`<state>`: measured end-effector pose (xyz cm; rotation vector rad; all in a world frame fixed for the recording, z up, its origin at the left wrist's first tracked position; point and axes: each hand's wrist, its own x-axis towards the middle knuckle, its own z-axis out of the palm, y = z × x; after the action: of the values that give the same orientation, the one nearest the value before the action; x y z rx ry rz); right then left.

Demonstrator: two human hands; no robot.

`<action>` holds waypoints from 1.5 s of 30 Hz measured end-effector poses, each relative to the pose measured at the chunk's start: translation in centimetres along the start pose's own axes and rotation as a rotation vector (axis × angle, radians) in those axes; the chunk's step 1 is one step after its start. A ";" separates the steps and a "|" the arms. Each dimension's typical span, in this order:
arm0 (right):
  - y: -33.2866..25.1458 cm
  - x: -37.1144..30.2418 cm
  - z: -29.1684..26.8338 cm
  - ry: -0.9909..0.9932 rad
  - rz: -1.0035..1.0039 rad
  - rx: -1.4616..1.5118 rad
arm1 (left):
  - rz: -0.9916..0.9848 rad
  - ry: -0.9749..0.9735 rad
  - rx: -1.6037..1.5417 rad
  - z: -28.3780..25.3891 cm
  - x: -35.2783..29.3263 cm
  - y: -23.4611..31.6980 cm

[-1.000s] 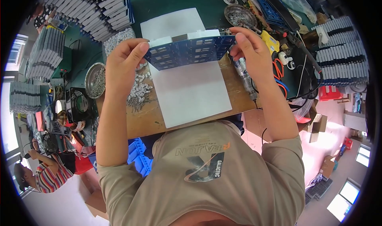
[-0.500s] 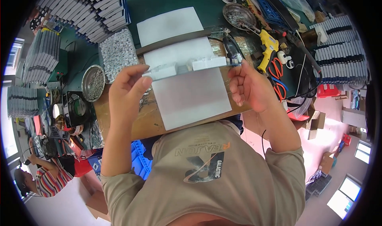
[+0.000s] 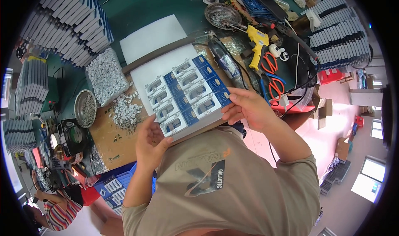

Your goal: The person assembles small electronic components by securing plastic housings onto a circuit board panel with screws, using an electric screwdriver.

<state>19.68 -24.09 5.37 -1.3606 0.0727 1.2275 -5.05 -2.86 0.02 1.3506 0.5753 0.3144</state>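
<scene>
A blue circuit board panel [image 3: 187,101] with two rows of white plastic housings faces up, over white foam sheets [image 3: 139,80] on the bench. My left hand [image 3: 150,141] holds its near left corner, fingers at the side edge and thumb at the near edge. At the near right corner, my right hand [image 3: 246,108] pinches the panel with its thumb on top and fingers curled below. A dark bar [image 3: 158,54] lies across the foam beyond the panel. How far the panel is from the foam beneath I cannot tell.
Small white parts fill a clear box [image 3: 107,76] and lie in a loose pile [image 3: 126,111] beside a metal dish [image 3: 86,108]. To the right are a yellow glue gun [image 3: 258,43], orange-handled scissors [image 3: 271,63] and cables. Tall board stacks [image 3: 68,22] stand far left; another person [image 3: 62,209] is at lower left.
The panel has turned from nearly edge-on to face up and come nearer my body. My right hand has closed on its corner, and my left hand has moved nearer. The view has shifted.
</scene>
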 end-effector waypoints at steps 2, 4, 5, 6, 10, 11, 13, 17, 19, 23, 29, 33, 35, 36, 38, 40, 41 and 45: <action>0.4 -0.1 0.1 0.019 -0.013 -0.065 | -0.024 0.027 -0.002 0.2 -0.3 0.0; 0.9 0.1 -0.3 -0.004 -0.030 -0.077 | -0.026 0.038 -0.009 0.2 -0.4 0.0; 1.0 0.1 -0.4 -0.028 -0.046 -0.088 | -0.029 0.051 -0.015 0.2 -0.3 0.0; 1.0 0.0 -0.4 -0.026 -0.049 -0.088 | -0.027 0.047 -0.016 0.2 -0.4 -0.1; 0.8 -0.4 -0.2 -0.037 -0.123 -0.020 | 0.019 0.043 -0.017 0.1 0.0 0.0; 0.7 -0.6 -0.2 -0.040 -0.153 -0.006 | 0.044 0.044 -0.008 0.1 0.1 0.1; -0.5 -1.3 0.1 -0.035 -0.191 0.021 | 0.079 0.027 -0.019 -0.4 0.2 0.0; -2.6 -2.5 -0.7 0.034 -0.318 0.070 | 0.125 0.063 0.010 -1.5 0.6 -1.3; -3.6 -3.0 -1.9 0.081 -0.400 0.095 | 0.131 0.134 0.073 -1.9 0.5 -2.1; -5.6 -4.2 -5.3 0.080 -0.615 0.120 | 0.216 0.186 0.205 -1.7 0.2 -3.0; -8.3 -5.5 -8.6 0.221 -0.797 0.144 | 0.393 0.148 0.557 -2.3 -0.1 -3.9; -10.1 -6.1 -10.7 0.335 -0.901 0.169 | 0.481 0.163 0.656 -2.1 0.0 -4.4; -11.2 -6.7 -11.7 0.395 -0.951 0.210 | 0.480 0.201 0.705 -2.0 -0.1 -4.5; -12.0 -7.1 -12.3 0.418 -0.971 0.209 | 0.498 0.178 0.692 -2.0 -0.1 -4.5; -13.9 -8.0 -13.6 0.478 -1.016 0.228 | 0.547 0.226 0.837 -2.3 -0.1 -4.6; -16.0 -9.3 -16.2 0.544 -1.081 0.227 | 0.549 0.216 0.830 -1.9 0.1 -4.5; -17.4 -9.9 -17.8 0.547 -1.152 0.256 | 0.534 0.238 0.841 -2.0 -0.2 -4.4; -23.7 -12.8 -24.3 0.657 -1.333 0.249 | 0.453 0.201 0.853 -2.8 -1.0 -4.7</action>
<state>44.66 -43.95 22.66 -1.1452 -0.1950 -0.3399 -8.00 -2.08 -4.68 2.3015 0.5890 0.6182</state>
